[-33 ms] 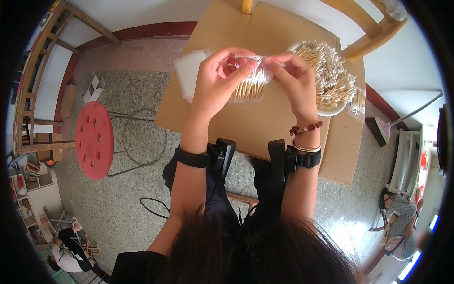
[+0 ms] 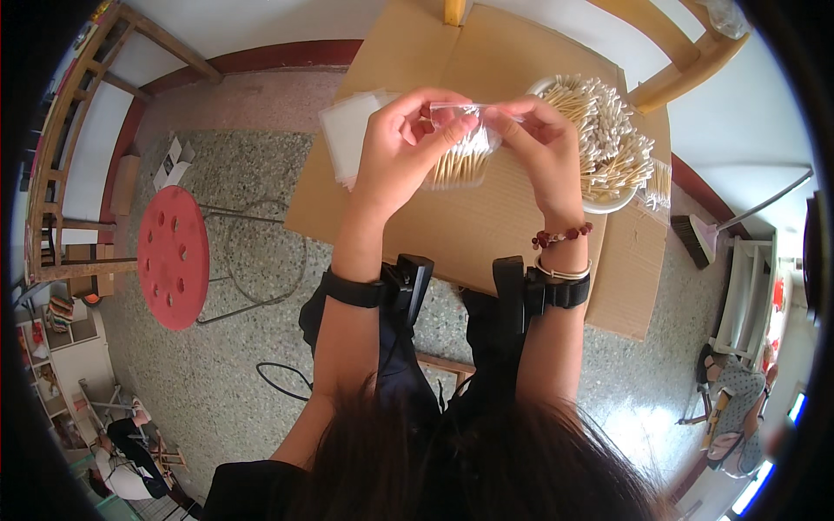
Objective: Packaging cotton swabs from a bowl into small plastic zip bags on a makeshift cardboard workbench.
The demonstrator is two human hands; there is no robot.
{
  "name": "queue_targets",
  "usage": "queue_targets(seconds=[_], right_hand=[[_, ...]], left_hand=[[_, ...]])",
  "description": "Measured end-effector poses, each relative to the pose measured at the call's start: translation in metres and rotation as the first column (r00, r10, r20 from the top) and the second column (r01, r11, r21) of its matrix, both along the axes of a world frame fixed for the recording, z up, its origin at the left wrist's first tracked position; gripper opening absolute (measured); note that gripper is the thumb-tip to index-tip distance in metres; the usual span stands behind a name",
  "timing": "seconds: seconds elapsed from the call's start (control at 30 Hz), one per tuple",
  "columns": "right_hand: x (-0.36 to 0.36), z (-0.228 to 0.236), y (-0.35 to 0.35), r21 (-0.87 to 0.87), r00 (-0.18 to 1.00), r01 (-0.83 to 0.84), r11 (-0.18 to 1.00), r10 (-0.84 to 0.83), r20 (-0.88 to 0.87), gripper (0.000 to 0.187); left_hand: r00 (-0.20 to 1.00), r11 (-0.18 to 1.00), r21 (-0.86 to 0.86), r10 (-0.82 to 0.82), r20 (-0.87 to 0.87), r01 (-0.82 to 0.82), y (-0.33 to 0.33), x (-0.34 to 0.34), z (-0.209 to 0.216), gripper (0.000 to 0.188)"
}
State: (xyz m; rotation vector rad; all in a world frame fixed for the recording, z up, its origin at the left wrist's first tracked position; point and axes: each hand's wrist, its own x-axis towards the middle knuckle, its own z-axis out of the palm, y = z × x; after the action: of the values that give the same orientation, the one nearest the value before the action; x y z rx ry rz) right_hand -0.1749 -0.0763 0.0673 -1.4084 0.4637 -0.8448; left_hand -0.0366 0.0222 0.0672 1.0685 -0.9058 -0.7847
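Clear bag: I see it held up between both hands, over the cardboard; thin, glossy film, and glare and thumbs keep me from telling whether its mouth is sealed.
Bagged swabs: slim wood-toned sticks side by side, white tips upward; the upper ends blur behind film and fingers.
Left hand: thumb and forefinger pinched closed on the bag's upper part; I can't make out the curled fingers behind.
Right hand: thumb and fingertips closed on the upper right corner; some fingertips are hidden from me.
Bowl: pale, smooth, round rim, partly covered by the right hand and heaped with loose swabs, fluffy-tipped, pointing every way.
Flat packets: squarish, translucent, overlapping left of the left hand, which hides part of them.
Packed swabs: by the bowl's right side, partly hidden by it.
Stool: red round seat pierced with holes, thin metal legs.
Hair: dark strands block my lower view.
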Motion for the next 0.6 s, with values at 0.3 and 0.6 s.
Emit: queue_targets(seconds=[0.3,0.6], right_hand=[[-0.0024,0.001,-0.0002,0.006,0.998,-0.061,0.998,0.061,-0.015,0.009],[-0.0015,0.0028,0.0002,0.001,0.996,-0.081,0.997,0.081,-0.041,0.01]], left_hand=[[0.998,1.0,0.016,-0.014,0.058,0.013,0.0007,-0.0002,0.0015,0.017],[0.996,0.998,0.037,0.039,0.08,-0.042,0.0005,-0.0011,0.0011,0.013]])
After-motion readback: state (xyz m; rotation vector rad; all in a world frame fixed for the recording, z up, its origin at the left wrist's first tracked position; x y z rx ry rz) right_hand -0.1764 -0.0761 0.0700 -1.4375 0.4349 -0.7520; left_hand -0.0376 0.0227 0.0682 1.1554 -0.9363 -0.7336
